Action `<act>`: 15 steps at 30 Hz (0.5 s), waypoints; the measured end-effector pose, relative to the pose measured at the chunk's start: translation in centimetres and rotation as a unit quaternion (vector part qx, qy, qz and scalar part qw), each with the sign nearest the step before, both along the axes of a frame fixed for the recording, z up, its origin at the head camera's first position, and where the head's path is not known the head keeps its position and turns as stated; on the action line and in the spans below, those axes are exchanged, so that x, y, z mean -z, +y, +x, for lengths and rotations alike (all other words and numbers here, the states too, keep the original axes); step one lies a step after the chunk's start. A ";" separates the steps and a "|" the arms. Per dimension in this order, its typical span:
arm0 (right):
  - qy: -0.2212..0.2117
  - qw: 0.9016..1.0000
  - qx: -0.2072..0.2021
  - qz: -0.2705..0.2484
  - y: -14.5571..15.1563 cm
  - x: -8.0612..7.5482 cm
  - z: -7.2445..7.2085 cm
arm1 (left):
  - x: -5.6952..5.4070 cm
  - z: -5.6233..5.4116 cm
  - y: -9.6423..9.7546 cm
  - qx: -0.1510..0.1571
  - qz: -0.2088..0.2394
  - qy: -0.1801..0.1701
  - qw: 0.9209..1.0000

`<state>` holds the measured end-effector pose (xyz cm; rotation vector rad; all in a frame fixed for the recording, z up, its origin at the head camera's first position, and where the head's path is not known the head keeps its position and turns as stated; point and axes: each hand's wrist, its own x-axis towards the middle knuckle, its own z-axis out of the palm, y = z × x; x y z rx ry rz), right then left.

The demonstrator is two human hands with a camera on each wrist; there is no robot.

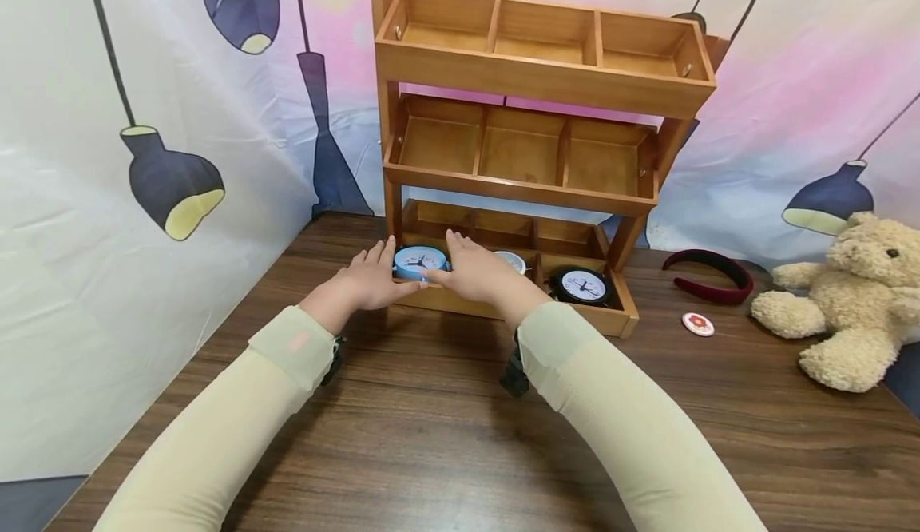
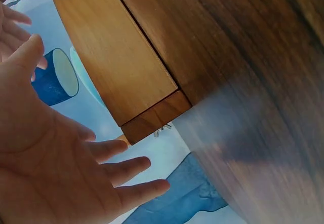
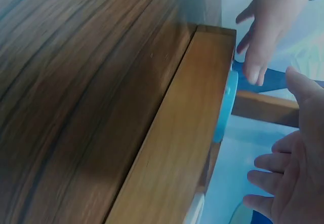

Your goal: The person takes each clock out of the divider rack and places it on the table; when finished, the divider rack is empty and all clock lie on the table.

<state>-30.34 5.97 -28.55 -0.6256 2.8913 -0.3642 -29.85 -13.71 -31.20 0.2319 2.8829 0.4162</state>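
A blue alarm clock point(image 1: 420, 259) sits in the left section of the wooden rack's lowest tier point(image 1: 460, 303), its white dial facing up. My left hand point(image 1: 365, 280) is at its left side, fingers extended, thumb reaching along the front. On the other side my right hand point(image 1: 476, 270) has its fingers stretched out and its thumb tip near the clock's front edge. Behind the right hand a white clock point(image 1: 512, 260) is partly hidden in the middle section. In the right section lies a black clock point(image 1: 584, 285). The right wrist view shows the blue clock's edge point(image 3: 226, 105) above the rack's front board.
The rack's two upper tiers point(image 1: 545, 78) rise above the hands, each with three compartments. To the right on the dark wooden table point(image 1: 402, 436) lie a dark red headband point(image 1: 719, 288) and a round badge with a flower point(image 1: 698, 324), beside a teddy bear point(image 1: 855, 308).
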 end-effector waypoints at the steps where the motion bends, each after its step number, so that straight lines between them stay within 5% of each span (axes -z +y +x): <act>1: -0.004 1.000 0.000 -0.003 -0.4 0.0 -0.1 | 0.0 -0.1 0.0 -0.001 0.002 -0.004 1.000; 9: -0.036 0.999 0.030 -0.024 -2.7 0.5 -1.4 | 0.2 -0.5 -0.1 -0.007 0.016 -0.021 1.000; 15: -0.019 0.999 0.037 -0.013 -3.3 1.1 -2.1 | 0.1 -0.7 0.3 -0.009 -0.019 -0.008 1.000</act>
